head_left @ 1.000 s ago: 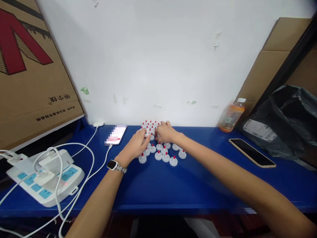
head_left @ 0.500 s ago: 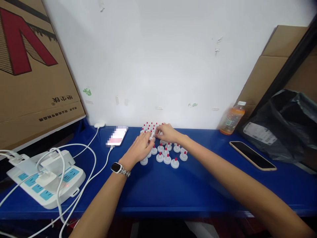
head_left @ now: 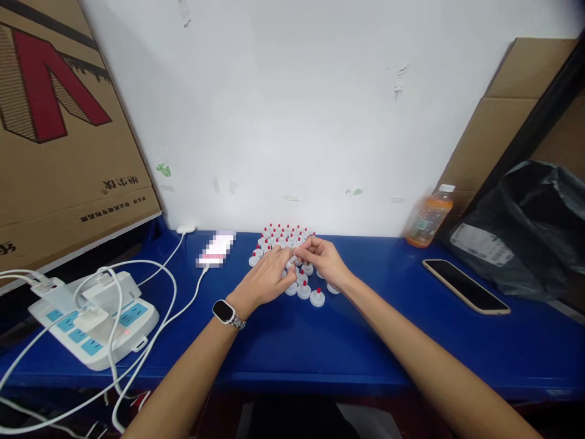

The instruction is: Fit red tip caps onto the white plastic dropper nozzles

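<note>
Many white bottle caps with red tips [head_left: 317, 297] stand upright on the blue table [head_left: 365, 347], most of them grouped near the wall. Over this group my left hand [head_left: 269, 274], wearing a watch, is closed with a white cap [head_left: 291, 263] between thumb and forefinger. My right hand [head_left: 324, 259] comes from the other side, thumb and forefinger pinched together against the left fingertips. Whatever sits in that pinch is mostly hidden. Several loosely spaced caps lie below and between the hands, partly covered by them.
A white power strip [head_left: 141, 329] with tangled cables covers the left side, near a charging phone [head_left: 216, 249]. At the right are an orange drink bottle [head_left: 430, 216], another phone [head_left: 466, 286] and a black plastic bag [head_left: 543, 213]. Cardboard [head_left: 68, 177] leans at the left.
Both hands have shifted slightly right and toward me, over the nearer caps. Caps at the back left are now uncovered. My right fingers now meet the left fingertips. The view has tilted a little.
</note>
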`<state>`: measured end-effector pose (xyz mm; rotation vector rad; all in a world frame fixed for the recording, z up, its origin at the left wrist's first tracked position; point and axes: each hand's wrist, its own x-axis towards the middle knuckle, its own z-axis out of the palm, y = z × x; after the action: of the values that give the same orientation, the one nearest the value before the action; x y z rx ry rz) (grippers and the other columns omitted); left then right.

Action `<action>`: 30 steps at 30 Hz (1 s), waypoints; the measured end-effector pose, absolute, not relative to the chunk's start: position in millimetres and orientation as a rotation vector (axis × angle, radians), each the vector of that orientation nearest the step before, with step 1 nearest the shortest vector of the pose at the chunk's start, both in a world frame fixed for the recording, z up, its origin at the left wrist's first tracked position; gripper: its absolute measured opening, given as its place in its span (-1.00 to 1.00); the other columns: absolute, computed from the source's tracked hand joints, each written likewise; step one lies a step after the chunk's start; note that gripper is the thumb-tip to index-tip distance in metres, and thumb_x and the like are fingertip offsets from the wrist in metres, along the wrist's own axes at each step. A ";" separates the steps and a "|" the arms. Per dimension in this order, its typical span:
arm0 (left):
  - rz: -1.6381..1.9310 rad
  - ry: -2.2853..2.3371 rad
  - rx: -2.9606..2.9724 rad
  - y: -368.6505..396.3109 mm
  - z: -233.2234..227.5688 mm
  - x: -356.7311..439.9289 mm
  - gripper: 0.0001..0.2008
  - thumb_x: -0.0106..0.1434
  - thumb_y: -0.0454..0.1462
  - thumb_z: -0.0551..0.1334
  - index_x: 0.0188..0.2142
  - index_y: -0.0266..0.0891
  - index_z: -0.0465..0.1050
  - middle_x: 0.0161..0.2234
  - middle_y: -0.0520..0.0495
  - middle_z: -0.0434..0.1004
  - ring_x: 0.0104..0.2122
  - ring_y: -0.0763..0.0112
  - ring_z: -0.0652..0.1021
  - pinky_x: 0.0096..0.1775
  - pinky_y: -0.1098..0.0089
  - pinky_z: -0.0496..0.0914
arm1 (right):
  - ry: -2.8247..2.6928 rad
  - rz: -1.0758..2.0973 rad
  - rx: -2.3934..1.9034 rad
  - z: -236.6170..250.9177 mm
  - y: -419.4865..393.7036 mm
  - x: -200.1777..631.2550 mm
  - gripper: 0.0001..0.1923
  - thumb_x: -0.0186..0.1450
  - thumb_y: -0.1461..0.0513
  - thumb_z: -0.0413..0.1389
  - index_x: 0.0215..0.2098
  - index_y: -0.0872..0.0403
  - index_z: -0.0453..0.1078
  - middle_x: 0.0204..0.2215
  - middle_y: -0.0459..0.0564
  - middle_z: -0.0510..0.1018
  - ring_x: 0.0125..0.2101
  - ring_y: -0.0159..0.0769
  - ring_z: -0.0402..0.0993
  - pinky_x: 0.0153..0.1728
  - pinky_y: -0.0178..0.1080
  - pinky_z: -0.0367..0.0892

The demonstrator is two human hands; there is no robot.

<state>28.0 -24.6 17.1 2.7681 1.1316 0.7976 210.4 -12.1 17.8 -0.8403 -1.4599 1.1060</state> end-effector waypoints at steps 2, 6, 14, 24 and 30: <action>0.797 1.126 2.731 -24.4 15.7 29.2 -0.83 0.44 -0.20 -0.06 -0.20 -0.18 0.23 -0.23 -0.10 0.36 -0.18 0.21 0.42 -0.10 0.16 0.37 | -1.442 1.116 -0.830 17.8 -12.9 208.9 -0.58 0.05 -0.04 0.35 -0.50 0.07 0.33 -0.60 -0.14 0.48 -0.57 -0.43 0.34 -0.48 -0.31 0.29; 0.803 1.117 2.690 -22.2 9.4 31.9 -0.72 0.47 -0.10 -0.08 -0.07 -0.21 0.24 -0.18 -0.14 0.37 -0.16 0.20 0.45 -0.07 0.13 0.39 | -1.459 1.097 -0.810 17.4 -12.8 208.6 -0.58 0.05 -0.04 0.35 -0.52 0.06 0.31 -0.59 -0.13 0.47 -0.55 -0.41 0.37 -0.47 -0.30 0.29; 0.770 1.076 2.727 -20.3 3.7 33.4 -0.68 0.48 -0.08 -0.11 -0.02 -0.25 0.21 -0.14 -0.19 0.37 -0.13 0.18 0.49 -0.08 0.13 0.42 | -1.586 1.039 -0.819 20.5 -11.4 209.7 -0.55 0.03 -0.07 0.35 -0.51 0.06 0.30 -0.57 -0.11 0.47 -0.53 -0.39 0.37 -0.46 -0.29 0.28; 1.087 1.115 2.683 -10.0 12.6 29.8 -0.59 0.42 -0.07 0.07 0.15 -0.20 0.19 -0.08 -0.15 0.42 -0.03 0.17 0.43 0.05 0.11 0.34 | -1.418 0.400 -1.078 18.4 13.4 267.6 -0.74 0.23 0.06 0.16 -0.44 0.05 0.28 -0.57 -0.14 0.40 -0.55 -0.39 0.28 -0.47 -0.29 0.20; 0.993 1.128 2.709 -15.4 11.5 30.1 -0.69 0.45 -0.08 0.02 0.02 -0.19 0.32 -0.11 -0.13 0.43 -0.06 0.20 0.43 0.02 0.13 0.33 | -1.650 0.354 -1.228 6.4 11.2 272.3 -0.84 0.23 0.16 0.11 -0.45 0.05 0.30 -0.60 -0.16 0.40 -0.57 -0.41 0.26 -0.51 -0.32 0.15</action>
<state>30.1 -15.4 11.5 2.7089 1.1280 0.9930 272.3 11.2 6.4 -1.2281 -1.6503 0.3539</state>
